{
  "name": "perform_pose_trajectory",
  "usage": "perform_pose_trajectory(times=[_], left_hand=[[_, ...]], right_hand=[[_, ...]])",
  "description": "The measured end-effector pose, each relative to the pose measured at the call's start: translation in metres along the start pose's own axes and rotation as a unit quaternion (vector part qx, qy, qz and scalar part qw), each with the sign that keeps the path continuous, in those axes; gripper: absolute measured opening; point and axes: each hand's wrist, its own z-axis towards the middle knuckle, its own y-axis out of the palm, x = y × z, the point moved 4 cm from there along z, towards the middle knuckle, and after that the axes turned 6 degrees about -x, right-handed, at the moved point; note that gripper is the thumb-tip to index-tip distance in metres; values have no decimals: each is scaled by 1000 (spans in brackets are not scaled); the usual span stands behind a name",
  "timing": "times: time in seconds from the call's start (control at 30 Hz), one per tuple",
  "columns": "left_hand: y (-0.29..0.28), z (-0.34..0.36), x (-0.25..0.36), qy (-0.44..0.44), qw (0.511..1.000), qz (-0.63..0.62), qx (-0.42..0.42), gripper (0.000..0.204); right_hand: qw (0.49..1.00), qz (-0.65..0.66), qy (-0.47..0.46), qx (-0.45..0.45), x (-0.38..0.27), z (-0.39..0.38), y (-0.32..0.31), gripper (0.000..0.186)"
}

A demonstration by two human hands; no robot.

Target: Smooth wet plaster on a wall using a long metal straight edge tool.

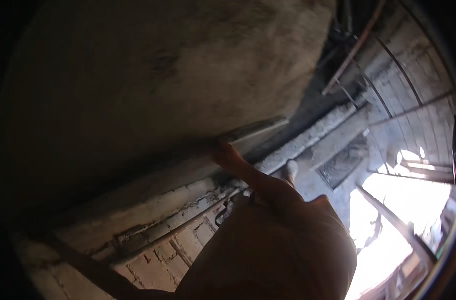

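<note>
A long, straight board [255, 129] runs slantwise along the lower part of a broad grey-brown wall surface [228, 75] that looks plastered. My right hand [225, 154] is wrapped around the board's near edge, left of its lighter right end. Beyond my hand, the board's left stretch fades into deep shadow. My left arm reaches out to the lower left. My left hand [44, 239] is so dark there that its fingers cannot be made out, nor whether it touches anything.
Below the wall runs a rough ledge [308, 142], with bare brickwork [160, 265] at lower left. My foot [291, 169] stands near the ledge. At right are thin bars [398, 117], a slanted pole [395, 220] and a brightly lit opening [388, 245].
</note>
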Motion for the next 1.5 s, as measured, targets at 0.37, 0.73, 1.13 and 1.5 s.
perform_pose_trajectory(times=[0.37, 0.73, 1.13, 1.5], left_hand=[[16, 14, 137, 23, 997, -76, -15, 81], [-13, 142, 90, 85, 990, -17, 112, 77], [6, -27, 41, -66, 996, -47, 25, 71], [-19, 156, 172, -23, 998, 42, 36, 73]], right_hand=[[833, 533, 115, -93, -53, 5, 36, 33], [849, 504, 142, 65, -150, -37, 86, 22], [885, 449, 99, 70, -47, -29, -50, 17], [857, 503, 103, -47, -155, -27, 59, 23]])
